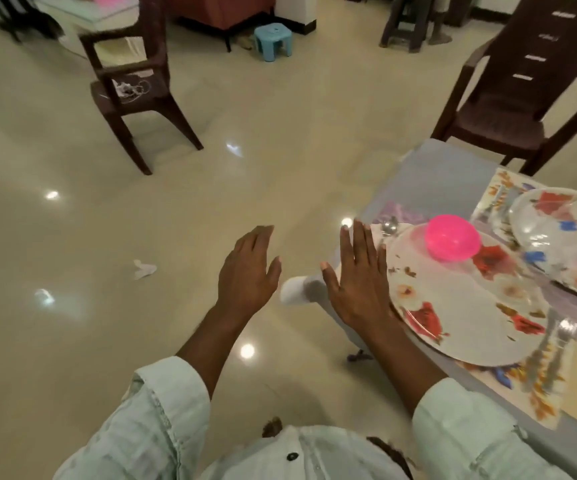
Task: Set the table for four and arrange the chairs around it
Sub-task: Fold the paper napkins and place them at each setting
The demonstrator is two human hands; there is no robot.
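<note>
The table (429,181) fills the right side. On it a floral plate (467,306) carries an upturned pink bowl (451,237), with a spoon (389,226) at its far side and a fork (566,329) at its near side. A second floral plate (557,230) lies further right. One brown plastic chair (519,109) stands at the table's far end. Another brown chair (131,84) stands apart on the floor at upper left. My left hand (249,271) and my right hand (356,275) are held out flat over the floor beside the table, fingers straight, holding nothing.
A scrap of white paper (144,269) lies on the glossy tiled floor (107,237). A small blue stool (273,39) stands at the back by a sofa. Another stool (405,26) stands at the back right. A low white table (86,12) is at top left.
</note>
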